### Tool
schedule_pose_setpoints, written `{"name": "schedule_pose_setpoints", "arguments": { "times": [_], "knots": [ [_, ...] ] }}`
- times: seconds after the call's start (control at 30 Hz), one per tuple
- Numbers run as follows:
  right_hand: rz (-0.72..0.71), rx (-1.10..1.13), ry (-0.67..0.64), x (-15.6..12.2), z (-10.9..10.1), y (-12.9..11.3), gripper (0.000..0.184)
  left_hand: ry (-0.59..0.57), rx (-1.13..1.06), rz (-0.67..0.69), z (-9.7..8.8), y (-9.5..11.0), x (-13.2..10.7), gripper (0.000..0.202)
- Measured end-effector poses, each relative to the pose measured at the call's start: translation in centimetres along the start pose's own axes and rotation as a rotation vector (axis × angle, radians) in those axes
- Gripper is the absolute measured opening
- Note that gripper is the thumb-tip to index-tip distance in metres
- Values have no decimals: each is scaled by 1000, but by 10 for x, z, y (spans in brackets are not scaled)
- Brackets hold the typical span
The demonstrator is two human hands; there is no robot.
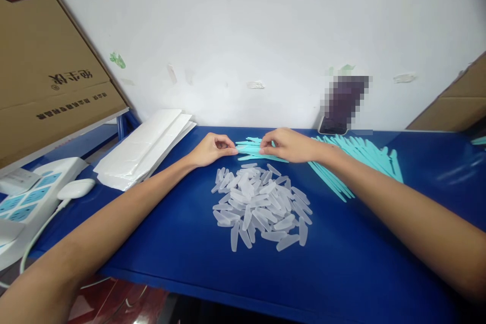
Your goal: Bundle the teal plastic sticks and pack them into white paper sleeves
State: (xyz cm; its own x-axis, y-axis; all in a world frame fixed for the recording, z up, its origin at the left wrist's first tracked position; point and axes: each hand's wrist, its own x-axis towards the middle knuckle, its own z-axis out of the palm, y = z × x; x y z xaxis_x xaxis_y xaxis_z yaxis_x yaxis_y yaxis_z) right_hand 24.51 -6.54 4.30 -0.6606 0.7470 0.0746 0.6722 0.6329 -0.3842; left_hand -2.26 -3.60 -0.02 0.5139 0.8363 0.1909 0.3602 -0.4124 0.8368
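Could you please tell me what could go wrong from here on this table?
The right forearm covers part of the turquoise sticks at the right in this view; moving low, it might spread them. The frosted plastic pieces lie in a loose heap close to the left hand and the right hand, so a careless brush could scatter them. The phone seems to lean on the wall by those sticks; a bump might make it slide.

Smooth plastic sticks [248, 149], frosted pieces [247, 217], glossy tabletop [357, 258]
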Motion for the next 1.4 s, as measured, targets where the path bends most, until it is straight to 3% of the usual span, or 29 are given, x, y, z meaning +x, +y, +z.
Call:
{"name": "schedule_pose_setpoints", "arguments": {
  "times": [0.13, 0.3, 0.4, 0.53, 0.67, 0.8, 0.93, 1.1, 1.23, 1.4],
  "knots": [
    [4, -31, -12, 2, 1, -1, 25, -4, 27, 28, 4, 3, -1, 28],
    [81, -86, -26, 0, -2, 1, 29, 140, 7, 3, 0, 1, 0, 32],
    [120, -143, 24, -1, -3, 4, 31, 153, 79, 42, -4, 2, -1, 43],
    [179, -257, 32, 0, 1, 13, 24, 44, 208, 63, 1, 12, -5, 50],
    [232, -254, 7, 2, 6, 21, 21, -137, 257, 27, 11, 29, -12, 40],
    [234, -206, -26, 4, 8, 25, 20, -268, 298, 126, 15, 41, -15, 32],
    [243, -240, -16, 2, 7, 23, 21, -328, 371, 209, 13, 44, -13, 29],
    [244, -242, -12, 0, 6, 19, 19, -362, 334, 162, 13, 43, -12, 27],
    [207, -194, -43, -1, 3, 18, 16, -283, 186, 115, 13, 34, -10, 24],
    [241, -213, -76, 1, 2, 17, 19, 142, -187, -63, 13, 11, -2, 30]
  ]
}}
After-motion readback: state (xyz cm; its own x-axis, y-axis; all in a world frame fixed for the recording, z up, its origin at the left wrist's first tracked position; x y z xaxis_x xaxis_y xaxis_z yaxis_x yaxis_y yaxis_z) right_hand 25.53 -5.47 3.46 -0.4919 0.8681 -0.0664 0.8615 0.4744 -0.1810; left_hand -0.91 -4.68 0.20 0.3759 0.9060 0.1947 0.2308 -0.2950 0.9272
